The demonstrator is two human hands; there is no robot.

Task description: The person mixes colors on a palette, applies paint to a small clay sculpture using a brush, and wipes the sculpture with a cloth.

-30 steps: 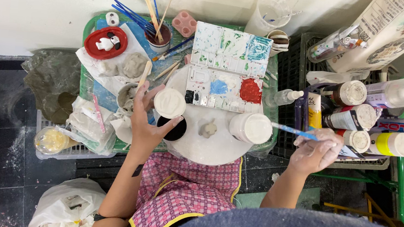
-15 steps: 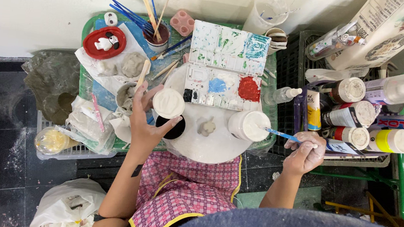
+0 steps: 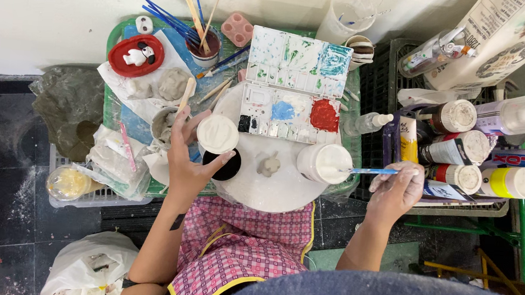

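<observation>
Small craft painting workshop, open paint palette stained with colours, cup of brushes left of the palette, paint bottles crowded right of it, clay lumps farther left, white turntable just below.

The brush tip is hidden over the white jar, so whether it touches paint cannot be told. The left hand covers part of the black jar. The small grey figure is too small to identify. The paint bottles are cut off by the right edge.
</observation>
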